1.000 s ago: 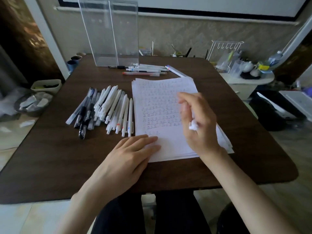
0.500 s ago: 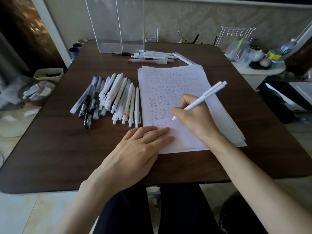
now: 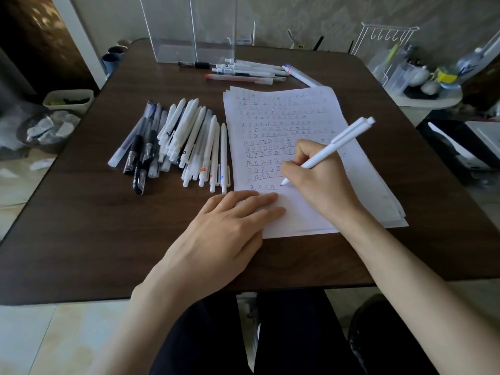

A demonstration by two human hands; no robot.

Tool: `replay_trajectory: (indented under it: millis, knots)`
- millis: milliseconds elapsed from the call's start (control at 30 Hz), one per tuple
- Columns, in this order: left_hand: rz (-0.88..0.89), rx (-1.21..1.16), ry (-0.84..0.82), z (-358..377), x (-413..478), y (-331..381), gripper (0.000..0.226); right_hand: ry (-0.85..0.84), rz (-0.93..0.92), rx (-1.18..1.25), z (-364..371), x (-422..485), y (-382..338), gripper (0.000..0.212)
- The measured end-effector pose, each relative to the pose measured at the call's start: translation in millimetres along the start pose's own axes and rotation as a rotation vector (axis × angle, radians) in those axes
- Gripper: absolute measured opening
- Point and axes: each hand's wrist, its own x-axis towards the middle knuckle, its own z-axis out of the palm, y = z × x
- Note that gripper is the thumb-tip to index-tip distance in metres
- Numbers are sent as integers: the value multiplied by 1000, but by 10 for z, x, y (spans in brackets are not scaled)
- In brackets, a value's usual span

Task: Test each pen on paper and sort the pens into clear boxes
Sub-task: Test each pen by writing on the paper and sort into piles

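Observation:
My right hand (image 3: pixel 316 177) grips a white pen (image 3: pixel 336 143) in a writing hold, its tip touching the stack of paper (image 3: pixel 281 115) just right of the last written mark. My left hand (image 3: pixel 230 226) lies flat with straight fingers on the sheet's lower left corner. A pile of white and dark pens (image 3: pixel 178 142) lies on the table left of the paper. Several more pens (image 3: pixel 243 71) lie in a row behind the paper. Two tall clear boxes (image 3: pixel 189 25) stand at the table's far edge.
The dark wooden table (image 3: pixel 81 239) has rounded corners. A white wire rack (image 3: pixel 384 39) and small containers stand on a side surface at far right. A bin and a bowl (image 3: pixel 46 125) sit on the floor at left. My dark-clad legs are under the near edge.
My right hand turned the white pen from inside the fist into a writing hold and lowered its tip onto the paper. My left hand stayed pressed on the sheet.

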Motion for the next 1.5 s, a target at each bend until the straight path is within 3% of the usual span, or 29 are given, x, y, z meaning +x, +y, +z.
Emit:
replay_trajectory:
  millis: [433, 700, 800, 867, 933, 1200, 1367, 1500]
  knots:
    - [-14, -52, 72, 9, -6, 12, 41, -35, 28, -15, 11, -15, -12, 35]
    - [-34, -118, 150, -26, -8, 20, 38, 74, -61, 81, -28, -56, -20, 30]
    - [-83, -197, 189, -79, -25, 45, 46, 15, -124, 10, -8, -48, -16, 13]
    - [-91, -253, 177, -98, -27, 63, 57, -33, -124, -35, -10, -39, 0, 26]
    - [-52, -242, 161, -85, -13, 68, 62, -88, -91, 8, -36, -45, -18, 34]
    - [115, -121, 188, -26, 35, 14, 40, -140, -66, 81, -35, -74, -81, 21]
    - [184, -23, 259, 9, 95, 188, 35, -62, -74, 115, -143, -170, -148, 17]
    - [251, 1, 266, 134, 365, 719, 36, 67, -23, 213, -517, -437, -109, 16]
